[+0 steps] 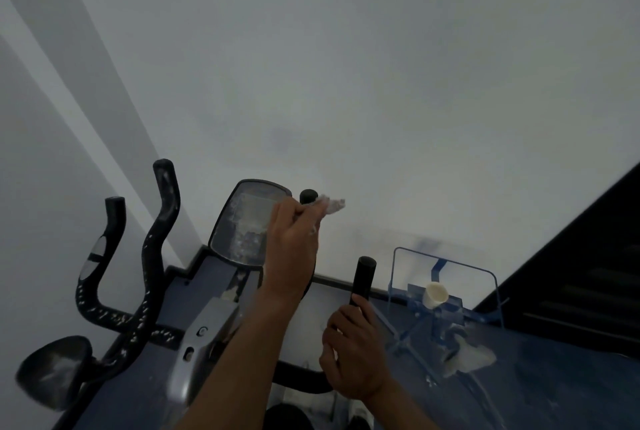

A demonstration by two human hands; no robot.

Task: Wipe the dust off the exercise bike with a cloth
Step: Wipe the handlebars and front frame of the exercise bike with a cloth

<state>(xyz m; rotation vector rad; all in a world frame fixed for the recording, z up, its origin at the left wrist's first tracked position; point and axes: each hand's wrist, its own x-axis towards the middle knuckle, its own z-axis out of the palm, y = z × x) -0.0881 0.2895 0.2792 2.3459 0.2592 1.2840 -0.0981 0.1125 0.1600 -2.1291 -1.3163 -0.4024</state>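
Observation:
The exercise bike stands below me, with its grey console (239, 225) streaked with white dust. My left hand (291, 249) reaches over the console's right side and pinches a pale crumpled cloth (330, 206) against the tip of a black handlebar end (308, 195). My right hand (353, 357) grips the lower part of another black handlebar grip (363, 277). The curved left handlebars (152, 256) are speckled with white dust. The grey frame post (204, 339) runs down under my left forearm.
A dark oval pad (52, 370) sits at the lower left. On the dark blue floor to the right stands a blue wire rack (443, 266) with a white cup (435, 294) and a white lump (474, 357) beside it. A white wall rises behind; a black structure (571, 273) is at far right.

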